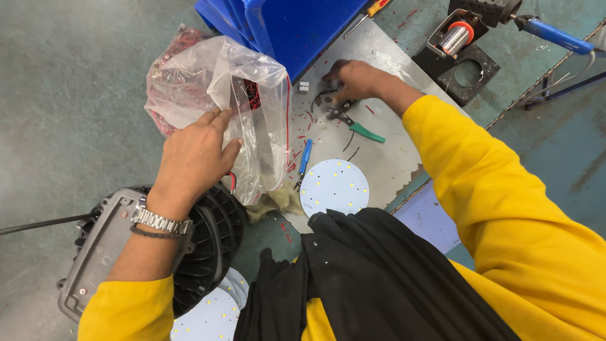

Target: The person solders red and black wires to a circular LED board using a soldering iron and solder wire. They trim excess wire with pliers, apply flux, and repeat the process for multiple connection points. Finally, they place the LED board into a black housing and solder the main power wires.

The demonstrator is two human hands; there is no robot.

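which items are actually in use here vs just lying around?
In use:
- left hand on clear plastic bag of red wires
- right hand at green-handled cutters

Lying about:
- round LED board
- blue tweezers
- solder spool
- blue bin
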